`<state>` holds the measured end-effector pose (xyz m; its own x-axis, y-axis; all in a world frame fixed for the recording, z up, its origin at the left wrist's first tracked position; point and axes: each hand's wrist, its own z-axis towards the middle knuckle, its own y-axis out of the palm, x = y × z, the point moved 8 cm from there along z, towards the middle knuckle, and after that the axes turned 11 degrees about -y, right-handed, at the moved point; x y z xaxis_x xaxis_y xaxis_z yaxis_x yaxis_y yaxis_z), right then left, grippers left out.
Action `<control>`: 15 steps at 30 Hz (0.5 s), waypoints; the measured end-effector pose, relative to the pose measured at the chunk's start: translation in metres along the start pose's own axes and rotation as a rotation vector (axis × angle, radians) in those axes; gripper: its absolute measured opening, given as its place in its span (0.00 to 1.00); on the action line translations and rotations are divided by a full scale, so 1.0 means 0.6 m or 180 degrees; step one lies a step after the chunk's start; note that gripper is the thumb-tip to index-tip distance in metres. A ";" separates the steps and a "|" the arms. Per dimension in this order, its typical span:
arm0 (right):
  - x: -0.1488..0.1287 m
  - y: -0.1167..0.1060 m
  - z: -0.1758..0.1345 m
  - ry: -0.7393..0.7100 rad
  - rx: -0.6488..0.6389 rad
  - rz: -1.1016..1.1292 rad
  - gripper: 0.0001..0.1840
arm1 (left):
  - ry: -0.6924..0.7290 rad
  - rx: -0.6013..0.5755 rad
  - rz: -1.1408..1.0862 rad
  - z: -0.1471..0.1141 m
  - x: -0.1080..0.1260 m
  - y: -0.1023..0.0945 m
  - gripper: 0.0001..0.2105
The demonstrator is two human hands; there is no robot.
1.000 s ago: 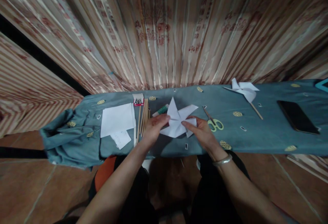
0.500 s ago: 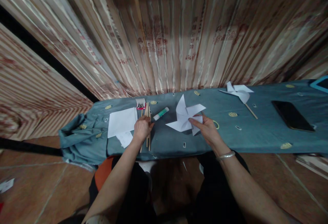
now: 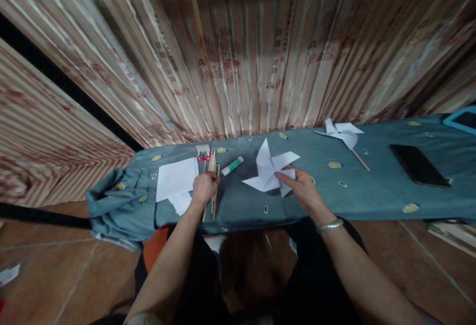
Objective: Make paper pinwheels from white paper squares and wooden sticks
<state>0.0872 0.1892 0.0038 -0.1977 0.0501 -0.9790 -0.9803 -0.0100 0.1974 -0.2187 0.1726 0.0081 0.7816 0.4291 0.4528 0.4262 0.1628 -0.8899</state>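
Observation:
My right hand [image 3: 303,186] pinches a white paper pinwheel [image 3: 273,165] near its centre, holding it above the cloth with the blades spread. My left hand [image 3: 206,186] is closed at the wooden sticks [image 3: 213,206], its thumb and fingers pinched on one of them; the fingertips are partly hidden. Several sticks lie side by side, pointing away from me. Just right of them lies a green and white glue stick [image 3: 232,165]. Beyond my left hand sits a small red and white box [image 3: 203,152] of shiny metal pieces.
White paper sheets [image 3: 176,179] lie left of the sticks. Farther right are a pinwheel on a stick [image 3: 345,135], a black phone [image 3: 420,165] and a blue-edged device [image 3: 461,118]. A teal cloth [image 3: 312,208] covers the narrow table, with a curtain [image 3: 253,57] behind.
The fingers of my left hand have closed in on the sticks, and the rightmost stick has shifted and tilted slightly. My right hand still holds the pinwheel in nearly the same place.

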 end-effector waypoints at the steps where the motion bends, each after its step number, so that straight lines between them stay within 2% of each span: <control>1: -0.002 0.000 -0.001 0.0001 0.0010 0.0023 0.24 | -0.0058 0.0006 -0.0215 0.003 -0.005 -0.003 0.07; 6: -0.010 0.004 -0.006 0.0004 -0.0046 0.0057 0.24 | -0.0170 -0.0025 -0.1404 -0.002 -0.003 -0.025 0.15; 9: -0.023 0.021 -0.017 -0.0050 -0.0396 -0.0019 0.23 | -0.0073 -0.0181 -0.2115 -0.022 0.024 -0.039 0.19; 11: -0.037 0.042 -0.032 -0.0131 -0.0814 -0.0146 0.21 | -0.0153 -0.0695 -0.3352 -0.039 0.046 -0.033 0.20; 13: -0.055 0.063 -0.050 -0.0273 -0.1211 -0.0326 0.19 | -0.0281 -0.1139 -0.3862 -0.058 0.071 -0.020 0.20; 15: -0.076 0.082 -0.070 -0.0465 -0.1560 -0.0577 0.15 | -0.0386 -0.1498 -0.4075 -0.077 0.095 -0.004 0.20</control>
<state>0.0480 0.1444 0.0558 -0.0574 0.2323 -0.9709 -0.8908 -0.4510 -0.0553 -0.1544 0.1556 0.0385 -0.3065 0.2866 0.9077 0.9461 0.1968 0.2573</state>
